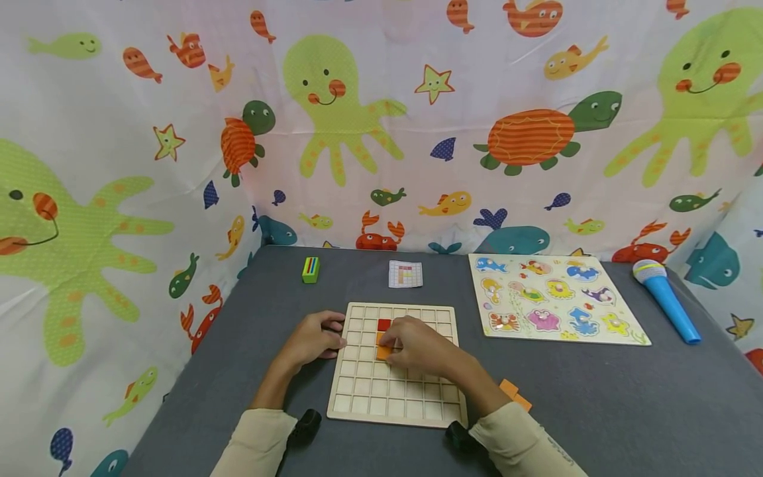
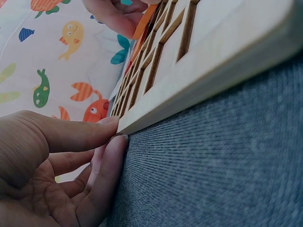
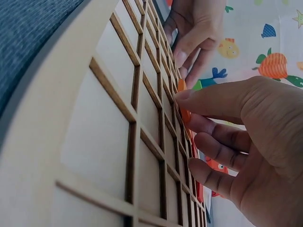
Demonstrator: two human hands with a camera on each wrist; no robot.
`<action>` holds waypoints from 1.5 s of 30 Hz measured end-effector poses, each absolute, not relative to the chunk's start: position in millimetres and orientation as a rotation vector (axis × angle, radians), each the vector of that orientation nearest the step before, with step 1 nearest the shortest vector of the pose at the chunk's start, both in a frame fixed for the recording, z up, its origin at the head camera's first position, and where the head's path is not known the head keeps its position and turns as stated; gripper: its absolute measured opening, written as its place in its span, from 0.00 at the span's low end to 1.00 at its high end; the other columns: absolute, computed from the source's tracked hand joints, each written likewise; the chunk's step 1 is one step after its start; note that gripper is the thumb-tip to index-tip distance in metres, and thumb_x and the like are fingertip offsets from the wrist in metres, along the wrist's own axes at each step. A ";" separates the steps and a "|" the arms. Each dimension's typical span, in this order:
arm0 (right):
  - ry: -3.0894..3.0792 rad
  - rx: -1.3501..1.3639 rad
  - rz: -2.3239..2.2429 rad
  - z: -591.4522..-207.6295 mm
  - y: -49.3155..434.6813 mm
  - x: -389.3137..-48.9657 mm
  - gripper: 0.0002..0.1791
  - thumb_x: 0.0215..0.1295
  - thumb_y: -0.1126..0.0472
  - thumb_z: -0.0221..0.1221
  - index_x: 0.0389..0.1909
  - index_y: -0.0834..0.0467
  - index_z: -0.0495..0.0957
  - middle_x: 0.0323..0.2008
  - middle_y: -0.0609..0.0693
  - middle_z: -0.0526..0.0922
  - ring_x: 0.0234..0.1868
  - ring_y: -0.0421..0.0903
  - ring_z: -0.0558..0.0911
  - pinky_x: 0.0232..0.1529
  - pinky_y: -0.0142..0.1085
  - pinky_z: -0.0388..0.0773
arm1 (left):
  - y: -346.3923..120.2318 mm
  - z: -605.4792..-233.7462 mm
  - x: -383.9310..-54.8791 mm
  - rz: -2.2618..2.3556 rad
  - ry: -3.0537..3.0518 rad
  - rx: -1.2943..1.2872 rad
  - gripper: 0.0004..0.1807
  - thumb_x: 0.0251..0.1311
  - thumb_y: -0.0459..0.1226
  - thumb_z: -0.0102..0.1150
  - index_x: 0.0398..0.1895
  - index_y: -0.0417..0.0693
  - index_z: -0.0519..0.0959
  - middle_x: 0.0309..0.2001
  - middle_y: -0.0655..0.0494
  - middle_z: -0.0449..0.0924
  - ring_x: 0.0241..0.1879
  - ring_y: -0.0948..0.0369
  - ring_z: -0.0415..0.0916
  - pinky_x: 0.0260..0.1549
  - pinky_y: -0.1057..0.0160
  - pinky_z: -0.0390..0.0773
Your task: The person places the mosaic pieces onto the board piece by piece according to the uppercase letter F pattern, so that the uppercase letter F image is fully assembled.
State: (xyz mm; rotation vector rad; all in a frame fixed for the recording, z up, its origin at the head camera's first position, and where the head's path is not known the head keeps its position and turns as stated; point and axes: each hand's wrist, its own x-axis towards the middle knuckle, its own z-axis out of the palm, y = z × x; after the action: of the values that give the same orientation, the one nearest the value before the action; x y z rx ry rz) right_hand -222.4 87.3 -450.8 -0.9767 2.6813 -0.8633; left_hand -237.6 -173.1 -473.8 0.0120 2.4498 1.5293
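A pale wooden grid board [image 1: 357, 405] lies flat on the dark grey table. At its left edge my left hand [image 1: 310, 339] pinches the rim, thumb on top and a finger at the side in the left wrist view. My right hand [image 1: 420, 346] reaches over the middle of the board. Between its thumb and index finger is an orange square tile [image 3: 185, 115], close over the grid. A red tile [image 1: 384, 324] sits in a cell farther up the same column, with orange below it, partly hidden by the right fingers.
Loose orange tiles [image 1: 508, 389] lie beside the right forearm. Toward the back are a green box with coloured strips [image 1: 310, 270] and a small printed grid card [image 1: 405, 281]. A sea-animal puzzle board [image 1: 572, 334] and a blue toy microphone [image 1: 670, 305] lie at the right.
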 end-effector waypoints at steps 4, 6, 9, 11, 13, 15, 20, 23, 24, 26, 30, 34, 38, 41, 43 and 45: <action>2.680 -0.961 -0.843 -450.0 84.6 -222.1 0.13 0.66 0.63 0.71 0.50 0.60 0.90 0.47 0.48 0.87 0.48 0.45 0.80 0.55 0.43 0.80 | -172.7 -474.1 -238.3 1.530 2.453 0.014 0.28 0.62 0.29 0.71 0.67 0.40 0.79 0.52 0.45 0.80 0.39 0.58 0.85 0.36 0.58 0.90; 2.680 -0.951 -0.840 -450.0 84.2 -222.1 0.13 0.66 0.63 0.71 0.50 0.59 0.90 0.47 0.48 0.87 0.48 0.44 0.80 0.55 0.43 0.80 | -172.5 -474.0 -238.3 1.531 2.454 0.014 0.28 0.62 0.28 0.71 0.67 0.40 0.79 0.52 0.45 0.80 0.39 0.59 0.84 0.36 0.58 0.90; 2.681 -0.941 -0.842 -449.3 83.9 -221.9 0.13 0.66 0.63 0.72 0.50 0.59 0.89 0.47 0.48 0.86 0.47 0.44 0.79 0.53 0.42 0.80 | -172.3 -473.6 -237.9 1.532 2.454 0.014 0.28 0.61 0.28 0.71 0.67 0.40 0.79 0.52 0.45 0.80 0.39 0.59 0.84 0.36 0.57 0.90; 2.681 -0.933 -0.844 -448.4 83.9 -221.5 0.13 0.66 0.63 0.72 0.50 0.59 0.89 0.47 0.48 0.86 0.47 0.43 0.79 0.53 0.41 0.81 | -172.4 -473.5 -237.8 1.534 2.452 0.013 0.28 0.61 0.28 0.70 0.67 0.40 0.79 0.52 0.45 0.80 0.39 0.59 0.84 0.36 0.57 0.90; 2.682 -0.944 -0.839 -447.8 83.5 -221.7 0.13 0.66 0.64 0.71 0.50 0.60 0.89 0.47 0.48 0.87 0.47 0.44 0.80 0.53 0.42 0.82 | -172.6 -473.5 -238.0 1.538 2.448 0.015 0.28 0.61 0.28 0.70 0.67 0.39 0.79 0.52 0.45 0.80 0.39 0.58 0.84 0.36 0.57 0.90; 2.682 -0.958 -0.836 -447.4 82.9 -222.3 0.12 0.66 0.64 0.72 0.50 0.60 0.89 0.46 0.49 0.87 0.48 0.45 0.81 0.54 0.42 0.82 | -172.7 -473.7 -238.4 1.543 2.444 0.018 0.29 0.61 0.28 0.70 0.67 0.39 0.79 0.52 0.45 0.80 0.40 0.58 0.85 0.37 0.57 0.90; 2.675 -0.980 -0.832 -448.7 82.7 -223.9 0.12 0.65 0.65 0.72 0.49 0.60 0.89 0.45 0.49 0.88 0.48 0.45 0.82 0.54 0.43 0.83 | -172.8 -474.0 -238.5 1.551 2.438 0.026 0.29 0.61 0.28 0.70 0.67 0.39 0.79 0.52 0.45 0.80 0.40 0.58 0.85 0.37 0.57 0.90; 2.667 -0.965 -0.842 -449.0 84.0 -223.6 0.13 0.65 0.65 0.72 0.50 0.60 0.89 0.45 0.48 0.87 0.48 0.45 0.82 0.54 0.44 0.82 | -172.5 -473.8 -238.5 1.555 2.435 0.028 0.29 0.61 0.28 0.70 0.67 0.39 0.78 0.52 0.45 0.80 0.41 0.58 0.85 0.37 0.57 0.90; 2.664 -0.956 -0.848 -449.0 84.6 -223.4 0.13 0.65 0.64 0.72 0.50 0.59 0.89 0.45 0.48 0.87 0.48 0.45 0.82 0.54 0.44 0.82 | -172.4 -473.6 -238.4 1.557 2.433 0.028 0.29 0.61 0.27 0.70 0.67 0.39 0.78 0.52 0.45 0.80 0.41 0.58 0.85 0.37 0.57 0.90; 2.656 -0.938 -0.871 -448.6 86.2 -222.8 0.14 0.65 0.64 0.72 0.51 0.59 0.89 0.46 0.48 0.87 0.48 0.44 0.82 0.55 0.44 0.82 | -172.2 -473.3 -238.3 1.558 2.434 0.026 0.29 0.61 0.27 0.70 0.67 0.39 0.78 0.52 0.45 0.79 0.41 0.58 0.85 0.36 0.57 0.90; 2.634 -0.920 -0.932 -448.2 91.2 -220.7 0.14 0.66 0.64 0.71 0.52 0.58 0.88 0.45 0.48 0.87 0.46 0.42 0.82 0.51 0.41 0.82 | -172.1 -473.0 -238.1 1.553 2.439 0.020 0.29 0.61 0.27 0.70 0.67 0.39 0.79 0.52 0.45 0.80 0.40 0.58 0.85 0.36 0.57 0.90; 2.605 -0.913 -1.000 -446.5 98.8 -216.7 0.15 0.67 0.64 0.69 0.54 0.58 0.87 0.44 0.47 0.86 0.41 0.41 0.82 0.44 0.36 0.81 | -171.5 -472.5 -238.3 1.547 2.445 0.018 0.28 0.61 0.28 0.70 0.67 0.39 0.79 0.52 0.45 0.80 0.40 0.58 0.85 0.36 0.58 0.90; 2.575 -0.884 -1.045 -444.2 107.7 -211.4 0.16 0.69 0.63 0.69 0.56 0.58 0.87 0.43 0.46 0.87 0.42 0.41 0.81 0.43 0.35 0.81 | -171.3 -472.6 -238.3 1.547 2.444 0.020 0.28 0.62 0.28 0.70 0.67 0.39 0.78 0.52 0.45 0.79 0.40 0.58 0.85 0.36 0.58 0.90; 2.577 -0.878 -1.045 -443.1 114.5 -207.3 0.16 0.70 0.62 0.68 0.56 0.59 0.87 0.43 0.46 0.86 0.43 0.41 0.82 0.43 0.36 0.82 | -171.5 -472.6 -237.8 1.552 2.443 0.023 0.28 0.62 0.27 0.70 0.67 0.39 0.78 0.51 0.45 0.80 0.39 0.59 0.84 0.36 0.58 0.90; 2.593 -0.881 -1.034 -443.0 119.8 -205.0 0.15 0.70 0.62 0.67 0.56 0.59 0.87 0.43 0.46 0.86 0.43 0.41 0.81 0.43 0.36 0.81 | -171.8 -472.5 -237.2 1.557 2.443 0.024 0.28 0.61 0.27 0.70 0.67 0.38 0.78 0.51 0.45 0.80 0.39 0.59 0.84 0.36 0.58 0.90; 2.608 -0.874 -1.027 -442.6 125.7 -202.6 0.15 0.69 0.61 0.67 0.55 0.59 0.87 0.42 0.46 0.86 0.43 0.42 0.81 0.43 0.36 0.81 | -172.0 -472.6 -237.0 1.557 2.445 0.028 0.28 0.61 0.27 0.70 0.67 0.38 0.78 0.51 0.45 0.80 0.39 0.59 0.84 0.36 0.58 0.90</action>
State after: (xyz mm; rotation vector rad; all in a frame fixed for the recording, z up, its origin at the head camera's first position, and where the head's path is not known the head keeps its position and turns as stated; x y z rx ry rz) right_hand -202.6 125.7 -442.6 -0.8737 2.6078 -1.0270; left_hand -237.0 -172.0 -472.6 0.0281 2.4453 1.5575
